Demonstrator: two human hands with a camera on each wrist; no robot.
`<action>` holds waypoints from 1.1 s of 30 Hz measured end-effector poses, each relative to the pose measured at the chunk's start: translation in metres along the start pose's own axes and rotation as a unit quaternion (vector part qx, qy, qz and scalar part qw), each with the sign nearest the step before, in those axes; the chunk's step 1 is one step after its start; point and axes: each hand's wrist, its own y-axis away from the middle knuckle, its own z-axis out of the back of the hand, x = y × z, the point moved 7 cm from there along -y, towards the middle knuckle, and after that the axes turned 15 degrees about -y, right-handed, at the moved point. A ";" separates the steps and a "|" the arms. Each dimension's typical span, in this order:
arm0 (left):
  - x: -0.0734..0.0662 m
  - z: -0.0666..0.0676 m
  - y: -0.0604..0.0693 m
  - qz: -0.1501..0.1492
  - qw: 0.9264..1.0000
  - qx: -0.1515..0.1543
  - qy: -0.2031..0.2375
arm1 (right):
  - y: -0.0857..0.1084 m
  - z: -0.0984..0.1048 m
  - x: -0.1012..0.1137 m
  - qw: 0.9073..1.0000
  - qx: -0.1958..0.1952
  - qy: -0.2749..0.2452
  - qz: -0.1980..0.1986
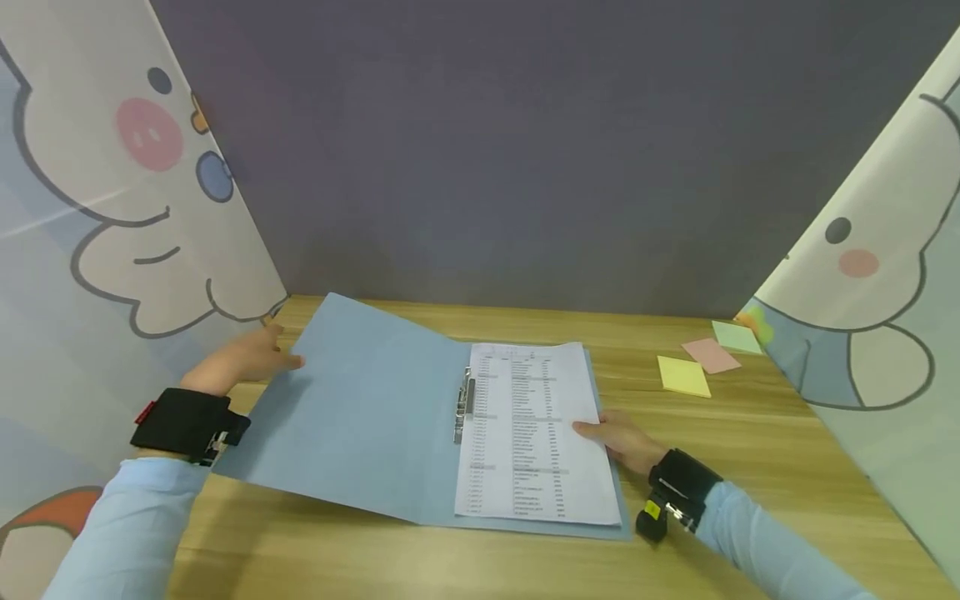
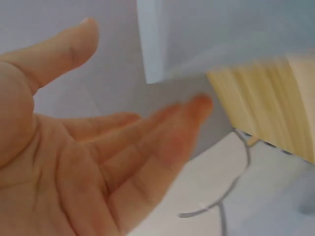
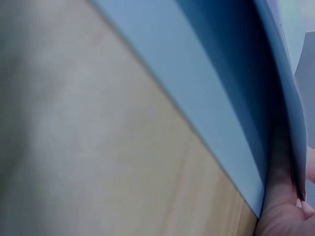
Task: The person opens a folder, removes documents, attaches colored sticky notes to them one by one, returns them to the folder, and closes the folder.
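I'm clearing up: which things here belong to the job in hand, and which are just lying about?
Apparently in the job:
blue folder
metal clip
printed paper in the right hand

Probably lying about:
yellow note
pink note
green note

The folder (image 1: pixel 360 408) lies on the table (image 1: pixel 337 560), papers (image 1: pixel 536 442) on its right half, sticky notes (image 1: pixel 684 377) farther right.

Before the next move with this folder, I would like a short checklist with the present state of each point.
1. Blue folder open: ok.
2. Printed sheets held by the right hand: ok, thumb on top, at their right edge.
3. Metal clip fastened on the sheets: cannot tell.
4. Front cover flat on the table: not ok, outer side raised.
5. Left hand gripping the cover: not ok, fingers extended.
6. Sticky notes apart from the folder: ok.
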 end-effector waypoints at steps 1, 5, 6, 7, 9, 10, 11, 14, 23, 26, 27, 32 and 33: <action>0.001 -0.001 0.000 -0.004 1.000 0.010 0.011 | 0.001 0.001 0.001 1.000 0.003 0.000 0.000; 0.003 -0.005 -0.005 -0.010 0.998 0.040 0.056 | 0.001 0.002 0.003 1.000 0.000 0.003 0.001; 0.004 -0.006 -0.006 -0.009 0.996 0.049 0.071 | 0.001 0.002 0.004 1.000 -0.006 0.003 0.001; 0.004 -0.007 -0.007 -0.007 0.996 0.052 0.078 | 0.000 0.002 0.004 1.000 -0.010 0.005 0.001; 0.006 -0.010 -0.009 -0.002 0.994 0.057 0.090 | -0.001 0.002 0.005 1.000 -0.021 0.010 0.000; 0.006 -0.011 -0.010 0.000 0.994 0.056 0.093 | -0.001 0.001 0.004 1.000 -0.025 0.011 -0.003; 0.007 -0.012 -0.011 0.002 0.994 0.054 0.097 | -0.001 0.001 0.004 1.000 -0.028 0.012 -0.005; 0.008 -0.013 -0.013 0.003 0.995 0.042 0.093 | -0.001 0.000 0.002 1.000 -0.026 0.011 -0.009; 0.017 -0.012 -0.017 -0.009 0.997 0.036 0.072 | 0.006 0.009 0.004 1.000 0.017 -0.006 -0.006; 0.026 -0.007 -0.019 0.000 0.998 0.029 0.060 | 0.010 0.021 0.007 1.000 0.016 -0.006 -0.006; 0.030 -0.005 -0.019 0.004 0.998 0.026 0.058 | 0.011 0.025 0.007 1.000 0.015 -0.002 -0.005; 0.044 0.010 -0.020 0.020 0.999 0.009 0.040 | 0.016 0.052 0.008 1.000 -0.007 0.030 -0.002; 0.046 0.013 -0.020 0.023 0.999 0.006 0.030 | 0.017 0.058 0.009 0.999 -0.013 0.041 -0.001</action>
